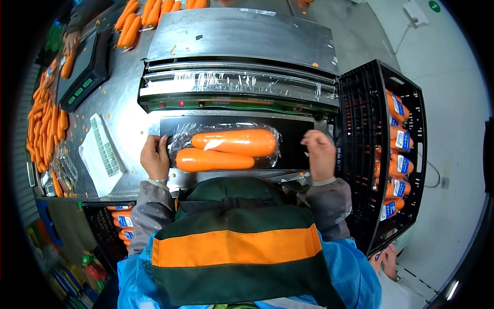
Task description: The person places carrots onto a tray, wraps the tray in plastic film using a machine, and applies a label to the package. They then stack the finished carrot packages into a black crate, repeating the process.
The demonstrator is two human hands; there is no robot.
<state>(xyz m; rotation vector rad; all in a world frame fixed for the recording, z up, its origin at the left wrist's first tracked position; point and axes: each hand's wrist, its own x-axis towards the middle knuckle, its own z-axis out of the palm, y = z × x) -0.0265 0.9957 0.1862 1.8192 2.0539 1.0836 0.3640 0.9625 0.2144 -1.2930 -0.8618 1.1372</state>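
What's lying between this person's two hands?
Two carrots with clear film around them lie on a black plate, between the left hand and the right hand; the head view shows this.

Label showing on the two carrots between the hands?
No: the two carrots show only orange and clear film, whereas packs in the black crate at right bear blue-and-white labels.

Blk scale [90, 69] on L, green sign [435, 6] nr wht box [415, 14] on R wall [445, 85].
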